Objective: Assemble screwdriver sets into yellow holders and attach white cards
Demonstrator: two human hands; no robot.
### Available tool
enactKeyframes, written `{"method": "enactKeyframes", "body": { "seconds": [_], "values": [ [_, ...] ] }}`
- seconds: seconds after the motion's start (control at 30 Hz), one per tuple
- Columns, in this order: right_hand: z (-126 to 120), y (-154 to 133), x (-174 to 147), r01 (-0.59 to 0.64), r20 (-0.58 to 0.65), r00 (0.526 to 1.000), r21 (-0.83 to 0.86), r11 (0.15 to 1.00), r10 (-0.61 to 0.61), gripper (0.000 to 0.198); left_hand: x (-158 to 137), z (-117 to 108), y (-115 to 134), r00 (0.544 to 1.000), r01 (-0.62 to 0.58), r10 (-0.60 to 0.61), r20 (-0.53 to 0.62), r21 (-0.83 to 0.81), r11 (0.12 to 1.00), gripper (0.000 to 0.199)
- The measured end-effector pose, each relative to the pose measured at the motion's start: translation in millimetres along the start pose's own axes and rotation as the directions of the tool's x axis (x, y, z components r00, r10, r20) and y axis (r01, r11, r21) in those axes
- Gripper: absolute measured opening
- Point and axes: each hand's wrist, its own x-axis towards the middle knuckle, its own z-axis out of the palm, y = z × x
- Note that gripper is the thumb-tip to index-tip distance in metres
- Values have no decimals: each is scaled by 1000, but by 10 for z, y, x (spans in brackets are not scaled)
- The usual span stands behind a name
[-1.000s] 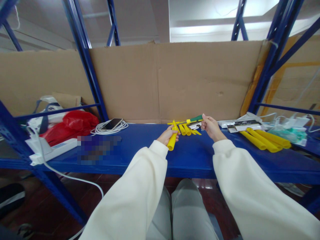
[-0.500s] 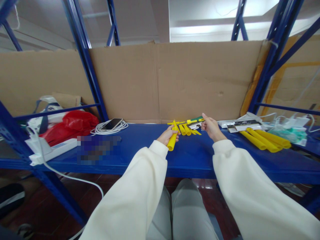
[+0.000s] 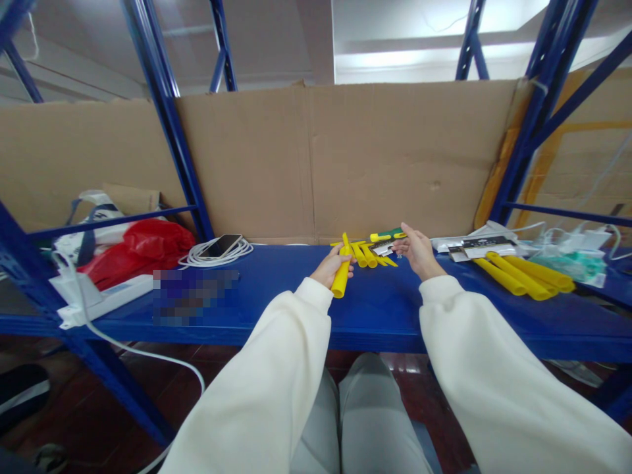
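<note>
My left hand (image 3: 334,266) is closed round a yellow cone-shaped tube (image 3: 340,280), its wide end toward me and its thin tip pointing away. My right hand (image 3: 415,250) is over the blue shelf with its fingers apart and nothing visible in them. Just beyond its fingertips lies a tool with a yellow and green handle (image 3: 388,235); its kind is too small to tell. Between my hands are several more yellow tubes and pointed pieces (image 3: 368,255). A small black and white packet (image 3: 382,248) lies beside them, partly covered.
On the right are a labelled pack (image 3: 481,249) and more yellow tubes (image 3: 533,278). A phone (image 3: 222,245) lies on a coiled white cable (image 3: 200,255) at left, near a white power strip (image 3: 123,294) and a red bag (image 3: 153,247). A cardboard wall (image 3: 247,164) stands behind.
The fingers of my right hand have spread, and the yellow and green tool now lies plainly visible beyond them. My left hand keeps the yellow tube, tilted slightly more upright.
</note>
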Motion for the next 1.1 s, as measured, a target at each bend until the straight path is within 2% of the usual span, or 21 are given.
{"method": "enactKeyframes", "body": {
  "seconds": [0.27, 0.53, 0.63, 0.77, 0.9, 0.97, 1.1],
  "values": [
    [3, 27, 34, 45, -16, 999, 28, 999, -45, 35, 31, 5, -26, 997, -75, 73, -39, -59, 995, 67],
    [19, 74, 55, 66, 1, 998, 30, 997, -66, 37, 51, 23, -43, 991, -114, 111, -68, -45, 992, 69],
    [-33, 60, 107, 73, -58, 996, 59, 996, -70, 34, 56, -9, 0, 986, -131, 121, -119, -82, 988, 71],
    [-199, 15, 240, 81, -178, 982, 116, 990, -59, 32, 85, -86, 37, 947, -130, 82, -310, -136, 982, 72],
    [-264, 23, 282, 18, -223, 975, 76, 997, -1, 29, 126, -112, -16, 943, -155, 141, -301, -22, 988, 73],
    [-230, 50, 248, -34, -205, 978, 5, 999, 35, 24, 150, -106, -51, 950, -150, 150, -275, 19, 988, 75],
    [-151, 105, 157, -140, -21, 990, -142, 980, 139, 20, 204, -94, -93, 949, -181, 184, -255, 34, 983, 82]
  ]
}}
